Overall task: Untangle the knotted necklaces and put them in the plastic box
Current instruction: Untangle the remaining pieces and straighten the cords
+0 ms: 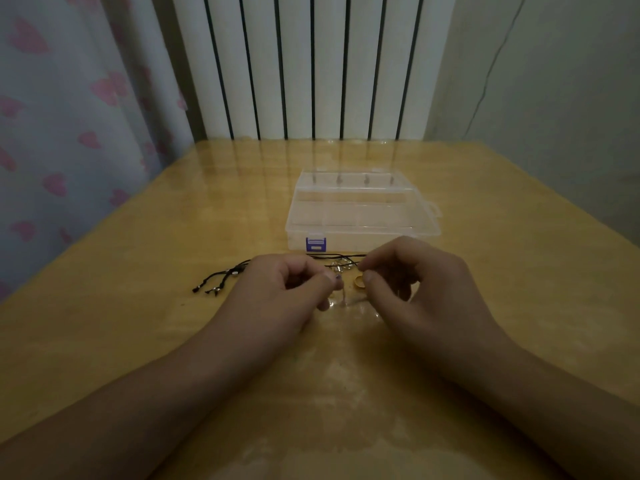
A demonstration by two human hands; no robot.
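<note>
A tangle of necklaces lies on the wooden table just in front of a clear plastic box. Black cords run left to loose ends with small metal tips. A small gold pendant shows between my hands. My left hand pinches a thin strand at its fingertips. My right hand pinches the cords opposite it, a few centimetres away. The box's lid is shut, and it has a purple latch on the near side.
A white ribbed radiator stands behind the table's far edge. A curtain with pink hearts hangs at the left. A pale wall with a thin cable is at the right.
</note>
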